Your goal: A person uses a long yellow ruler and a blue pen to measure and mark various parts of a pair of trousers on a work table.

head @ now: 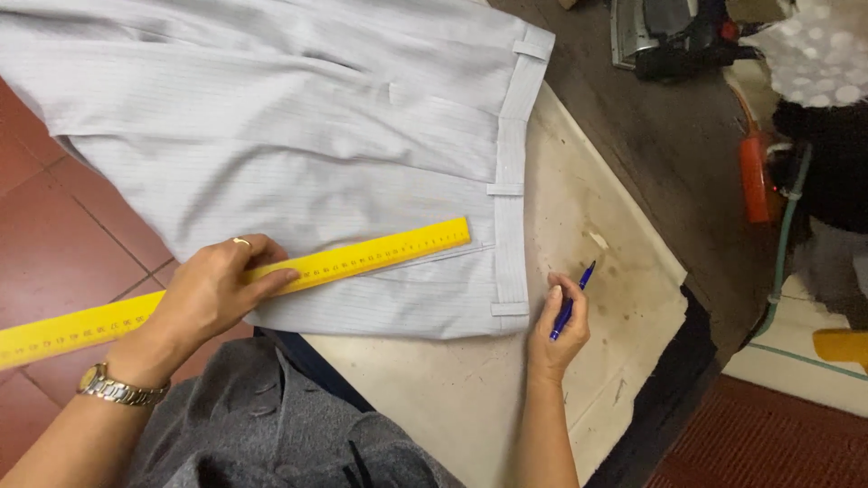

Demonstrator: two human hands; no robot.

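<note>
- Plainly, the left hand point(212, 294) lies flat with its fingers spread, pressing the yellow ruler point(235, 280) onto the pale grey trousers point(298, 136); nothing is clasped, only pinned.
- The ruler runs aslant from beyond the left hand's wrist, out over the red floor tiles point(54, 244), up to the trousers' waistband point(511, 208) ahead of the fingers.
- The right hand point(559, 330) has its grip closed on a blue pen point(571, 303), tip up, just beside the waistband's lower corner and above the stained white tabletop point(597, 226).
- Risk, as a judgement: much of the ruler hangs unsupported past the cloth's edge, so light pressure could let it pivot and skew any line.
- The fabric lies in soft folds under the ruler; a fold might shift and spoil a measure.
- Further from the right hand sit a dark machine point(669, 36), an orange tool point(753, 181) and a green hose point(785, 244), well apart from the cloth and not in the way.
- A wristwatch point(117, 389) sits on the left wrist.
</note>
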